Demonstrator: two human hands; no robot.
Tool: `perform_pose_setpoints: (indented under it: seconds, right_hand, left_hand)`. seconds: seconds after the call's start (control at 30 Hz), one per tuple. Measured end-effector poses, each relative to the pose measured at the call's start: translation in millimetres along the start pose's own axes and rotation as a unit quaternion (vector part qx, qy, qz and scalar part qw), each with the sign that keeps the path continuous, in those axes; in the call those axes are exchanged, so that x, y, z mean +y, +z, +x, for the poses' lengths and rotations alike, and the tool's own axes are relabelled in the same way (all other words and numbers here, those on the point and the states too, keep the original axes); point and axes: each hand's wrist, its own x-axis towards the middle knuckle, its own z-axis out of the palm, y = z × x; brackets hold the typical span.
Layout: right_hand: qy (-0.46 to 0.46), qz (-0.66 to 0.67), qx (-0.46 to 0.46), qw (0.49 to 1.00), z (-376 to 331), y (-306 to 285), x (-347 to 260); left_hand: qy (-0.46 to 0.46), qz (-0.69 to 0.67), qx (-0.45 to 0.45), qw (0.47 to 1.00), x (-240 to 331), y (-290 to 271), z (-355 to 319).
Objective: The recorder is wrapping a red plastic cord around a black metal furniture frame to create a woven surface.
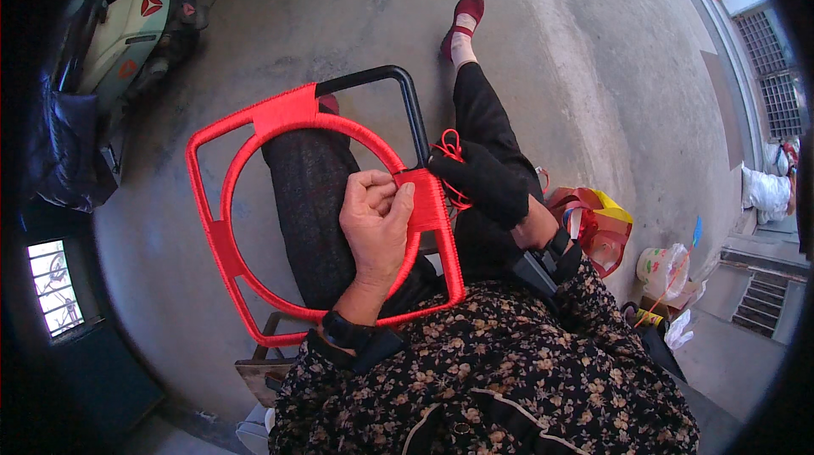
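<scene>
A square frame with a ring inside it (pixel 284 111) lies over my lap, most of it wound closely with red cord. Its far right corner is bare black tube (pixel 410 103). My left hand (pixel 376 222), bare, is closed with thumb and fingers pinching the red-wound band on the right side, where ring and outer frame meet. My right hand (pixel 485 184), in a black glove, is closed around a loose bundle of red cord (pixel 449 147) right beside that band. Loops of the cord stick out past the glove. The right fingertips are partly hidden.
A white motor scooter (pixel 127 35) stands at the far left. To my right sit a red and yellow bag (pixel 598 226) and a white plastic tub (pixel 661 273) beside a cardboard box (pixel 676 301). My legs stretch forward over the concrete floor (pixel 356 22).
</scene>
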Motion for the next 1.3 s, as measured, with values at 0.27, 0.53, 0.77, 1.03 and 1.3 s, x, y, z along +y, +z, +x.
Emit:
perform_pose_setpoints:
  seconds: [0.27,0.53,0.77,1.03,1.3]
  right_hand:
    - [-0.032,0.032,-0.005,0.999,-1,-1,6]
    - [-0.05,0.122,0.041,0.99,-17,-13,-4]
    - [-0.06,0.28,0.19,0.939,-40,-42,-12]
    - [-0.161,0.421,0.225,0.864,-16,-150,53]
    - [-0.215,0.216,0.449,0.84,-64,-250,81]
  left_hand:
    - [0.001,0.061,-0.049,0.997,5,0,5]
    - [-0.019,0.019,-0.036,0.999,3,4,-2]
    - [-0.201,-0.102,-0.178,0.958,2,6,4]
    - [-0.242,-0.098,-0.21,0.942,13,6,5]
    - [-0.238,-0.1,-0.175,0.95,14,8,2]
